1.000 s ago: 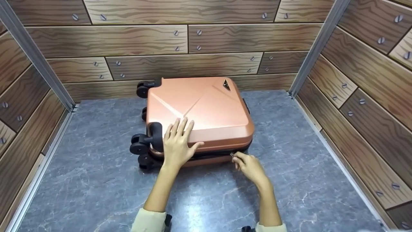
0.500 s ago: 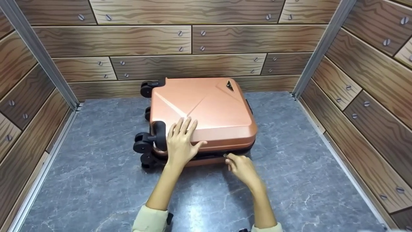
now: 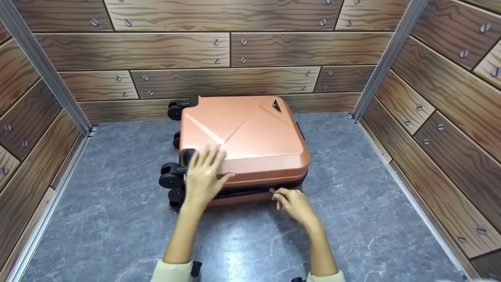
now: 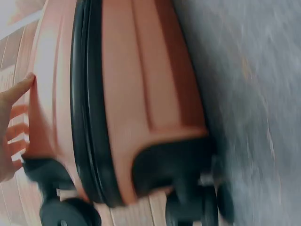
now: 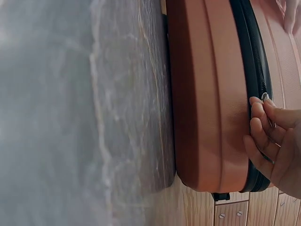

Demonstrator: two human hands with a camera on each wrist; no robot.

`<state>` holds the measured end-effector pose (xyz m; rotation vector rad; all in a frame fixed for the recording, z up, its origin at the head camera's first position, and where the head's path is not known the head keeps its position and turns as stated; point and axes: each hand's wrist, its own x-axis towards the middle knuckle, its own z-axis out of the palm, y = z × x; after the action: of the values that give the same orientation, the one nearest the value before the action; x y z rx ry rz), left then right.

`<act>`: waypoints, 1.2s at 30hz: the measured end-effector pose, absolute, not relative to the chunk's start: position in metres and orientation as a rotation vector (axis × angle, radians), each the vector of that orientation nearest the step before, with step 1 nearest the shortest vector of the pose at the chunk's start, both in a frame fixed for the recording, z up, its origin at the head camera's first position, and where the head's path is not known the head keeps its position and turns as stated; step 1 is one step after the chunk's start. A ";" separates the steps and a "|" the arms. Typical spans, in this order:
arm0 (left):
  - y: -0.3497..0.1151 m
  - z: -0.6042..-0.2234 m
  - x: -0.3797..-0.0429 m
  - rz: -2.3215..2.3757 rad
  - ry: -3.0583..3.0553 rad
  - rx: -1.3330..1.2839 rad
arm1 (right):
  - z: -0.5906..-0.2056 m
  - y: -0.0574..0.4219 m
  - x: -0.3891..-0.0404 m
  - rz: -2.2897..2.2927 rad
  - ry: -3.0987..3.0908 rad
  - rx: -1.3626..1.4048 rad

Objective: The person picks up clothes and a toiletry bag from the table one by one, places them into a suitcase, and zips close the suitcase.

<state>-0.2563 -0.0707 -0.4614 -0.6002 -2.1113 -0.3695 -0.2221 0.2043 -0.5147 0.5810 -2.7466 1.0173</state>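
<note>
A rose-gold hard-shell suitcase (image 3: 242, 125) lies flat on the floor, its black wheels (image 3: 171, 175) facing left. Spread over its near left top edge, beside a black corner guard, is my left hand (image 3: 203, 178), slightly blurred; the left wrist view has its fingers (image 4: 21, 89) at the shell's edge. My right hand (image 3: 293, 203) pinches a small metal zipper pull (image 3: 273, 190) on the near side. Close up in the right wrist view, thumb and fingertips hold that pull against the black zipper (image 5: 254, 52), whose teeth show above the hand.
Grey marbled flooring (image 3: 372, 196) surrounds the suitcase. A wood-plank-patterned wall (image 3: 250, 51) rises close behind it, with similar walls at left and right joined by metal corner posts (image 3: 381, 58). A triangular badge (image 3: 276, 105) marks the suitcase's far right corner.
Pinching the zipper pull, my right hand has slid left along the near side, mostly in the first half second. My left hand has shifted left toward the wheels. The suitcase stays put.
</note>
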 end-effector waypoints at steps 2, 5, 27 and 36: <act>-0.081 -0.465 -0.256 -0.364 -2.130 -0.556 | -0.514 0.203 -0.222 1.021 -2.746 0.583; -0.090 -0.473 -0.258 -0.375 -2.144 -0.537 | -0.515 0.200 -0.222 0.954 -2.724 0.612; -0.089 -0.478 -0.261 -0.476 -2.049 -0.531 | -0.515 0.179 -0.222 0.800 -2.592 0.800; -0.088 -0.478 -0.264 -0.486 -2.057 -0.531 | -0.515 0.161 -0.224 0.798 -2.611 0.856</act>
<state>-0.2635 -0.0876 -0.4782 -0.5309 -2.0570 -0.4856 -0.2241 0.1609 -0.5146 0.8565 -2.6113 0.7981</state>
